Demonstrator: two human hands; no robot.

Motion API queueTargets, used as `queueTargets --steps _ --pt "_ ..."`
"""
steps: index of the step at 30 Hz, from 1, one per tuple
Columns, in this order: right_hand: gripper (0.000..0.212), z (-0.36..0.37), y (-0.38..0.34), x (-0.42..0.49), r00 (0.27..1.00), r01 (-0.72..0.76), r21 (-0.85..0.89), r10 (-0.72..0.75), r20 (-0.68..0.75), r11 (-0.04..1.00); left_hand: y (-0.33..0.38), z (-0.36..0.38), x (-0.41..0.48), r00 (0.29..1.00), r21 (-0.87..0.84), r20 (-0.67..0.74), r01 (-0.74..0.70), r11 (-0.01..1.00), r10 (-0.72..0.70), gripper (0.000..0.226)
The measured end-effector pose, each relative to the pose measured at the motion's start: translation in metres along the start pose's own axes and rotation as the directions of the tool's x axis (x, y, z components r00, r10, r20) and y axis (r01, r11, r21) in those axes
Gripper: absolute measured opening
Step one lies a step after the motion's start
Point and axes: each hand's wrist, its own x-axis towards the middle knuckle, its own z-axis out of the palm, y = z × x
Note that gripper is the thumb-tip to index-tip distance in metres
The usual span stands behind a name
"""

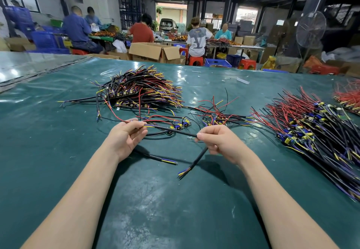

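Left hand (126, 137) and right hand (218, 141) each pinch the thin black sheathed cable (186, 133), likely light and floppy, best gripped mid-sheath.

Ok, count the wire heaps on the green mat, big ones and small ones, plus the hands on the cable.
Big wire heaps: 3, left heap, right heap, edge heap cut off by the frame
Small tangles: 2, middle tangle, near tangle
Hands holding the black cable: 2, left hand, right hand
Total: 7
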Motion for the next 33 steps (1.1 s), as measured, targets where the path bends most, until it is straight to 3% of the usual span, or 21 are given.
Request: queueTargets --steps 3,7,11,20,22,23,25,28,30,33 --pt "0.025 0.003 -0.002 -0.002 0.997 -0.013 -0.007 0.013 0.075 1.0 0.0 -0.002 0.002 1.0 0.001 -0.027 -0.01 1.0 0.01 0.021" --pt "0.03 0.011 -0.007 -0.002 0.975 -0.003 0.305 -0.065 0.213 0.952 0.001 -0.003 0.003 1.0 -0.046 -0.029 -0.014 0.999 0.013 0.023" --pt "0.034 0.016 -0.01 -0.003 0.942 0.001 0.497 -0.168 0.291 0.868 -0.001 -0.001 0.002 0.999 -0.023 0.011 -0.046 0.999 0.047 0.025" --pt "0.028 0.011 -0.002 -0.002 0.954 -0.04 0.488 -0.111 0.277 0.872 0.0 -0.006 0.006 0.992 -0.033 -0.035 -0.12 0.992 0.118 0.034" --pt "0.014 0.012 -0.002 -0.001 0.967 -0.028 0.431 -0.084 0.239 0.902 0.001 -0.007 0.006 0.989 -0.028 -0.043 -0.141 0.99 0.14 0.046" --pt "0.02 0.01 0.0 0.0 0.979 -0.028 0.342 -0.042 0.198 0.939 0.001 -0.008 0.006 0.986 -0.019 -0.055 -0.159 0.987 0.158 0.053" --pt "0.035 0.01 0.002 0.002 0.997 -0.052 0.007 0.051 0.055 0.999 0.001 -0.008 0.006 0.973 0.022 -0.09 -0.209 0.978 0.211 0.064" --pt "0.037 0.013 0.004 0.007 0.973 -0.136 -0.355 0.058 -0.223 0.925 -0.002 -0.004 0.005 0.95 0.107 -0.117 -0.276 0.955 0.288 0.073" --pt "0.037 0.013 0.005 0.009 0.959 -0.165 -0.412 0.049 -0.278 0.896 -0.003 -0.003 0.005 0.942 0.129 -0.123 -0.298 0.946 0.313 0.075" --pt "0.038 0.009 0.008 0.01 0.952 -0.173 -0.347 0.066 -0.299 0.922 -0.004 -0.004 0.005 0.937 0.148 -0.114 -0.312 0.938 0.33 0.077"
